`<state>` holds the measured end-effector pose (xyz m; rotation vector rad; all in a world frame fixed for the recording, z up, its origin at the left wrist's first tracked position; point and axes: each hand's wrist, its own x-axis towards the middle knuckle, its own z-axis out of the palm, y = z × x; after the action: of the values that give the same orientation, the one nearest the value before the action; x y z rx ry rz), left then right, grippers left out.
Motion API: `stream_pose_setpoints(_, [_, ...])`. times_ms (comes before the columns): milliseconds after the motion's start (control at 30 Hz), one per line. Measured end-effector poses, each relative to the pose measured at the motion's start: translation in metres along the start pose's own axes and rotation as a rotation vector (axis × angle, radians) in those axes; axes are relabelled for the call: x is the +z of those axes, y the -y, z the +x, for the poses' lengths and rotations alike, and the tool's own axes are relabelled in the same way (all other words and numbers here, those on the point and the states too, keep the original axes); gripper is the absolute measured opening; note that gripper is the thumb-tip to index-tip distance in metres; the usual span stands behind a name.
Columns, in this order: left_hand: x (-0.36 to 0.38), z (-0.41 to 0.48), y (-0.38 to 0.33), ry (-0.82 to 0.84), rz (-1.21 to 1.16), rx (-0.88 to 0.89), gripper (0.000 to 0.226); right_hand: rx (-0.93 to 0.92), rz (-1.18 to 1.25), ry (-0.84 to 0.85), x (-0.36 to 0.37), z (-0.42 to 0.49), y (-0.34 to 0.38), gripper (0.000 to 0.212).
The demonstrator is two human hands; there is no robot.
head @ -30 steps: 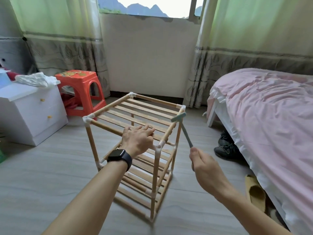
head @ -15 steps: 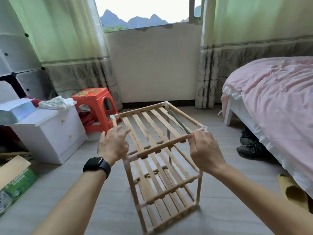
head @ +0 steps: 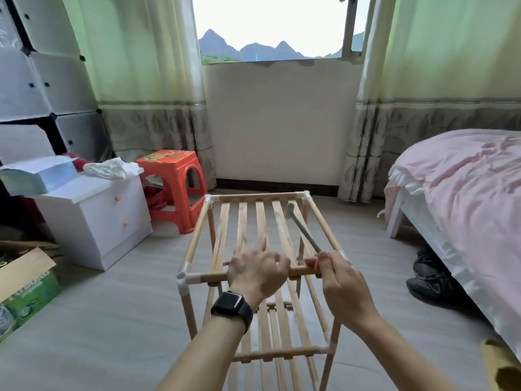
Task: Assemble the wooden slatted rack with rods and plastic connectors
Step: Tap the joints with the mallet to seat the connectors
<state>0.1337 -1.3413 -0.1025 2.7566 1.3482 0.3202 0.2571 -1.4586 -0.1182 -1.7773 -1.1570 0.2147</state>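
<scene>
Wooden rack upright, slats running toward window; left hand flat on near rod, right hand clamped round mallet.

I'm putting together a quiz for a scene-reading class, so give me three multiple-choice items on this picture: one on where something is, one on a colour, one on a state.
1. Where does the orange stool stand?
A) left of the rack, beside the white cabinet
B) under the rack
C) on the windowsill

2. What colour is the bed cover?
A) blue
B) grey
C) pink

3. What is the right hand doing?
A) hanging empty
B) gripping the green mallet by its handle
C) lifting a shoe

Answers:
1 A, the stool is off the rack's far left corner, next to the cabinet.
2 C, the cover is pale pink.
3 B, its thumb and fingers close on the handle's near end.
</scene>
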Motion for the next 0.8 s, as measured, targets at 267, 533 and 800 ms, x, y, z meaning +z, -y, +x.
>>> stream_pose_setpoints(267, [0.017,0.005,0.032,-0.221,0.009,0.056,0.054,-0.044,0.09,-0.087,-0.021,-0.039,-0.001,0.038])
stream_pose_setpoints(533, [0.015,-0.012,0.016,-0.257,-0.066,0.036,0.058,-0.044,-0.226,-0.001,-0.063,-0.081,-0.019,0.036])
stream_pose_setpoints(800, [0.02,-0.003,-0.04,-0.047,-0.092,0.218,0.055,-0.034,-0.274,-0.043,-0.079,-0.096,-0.021,0.038])
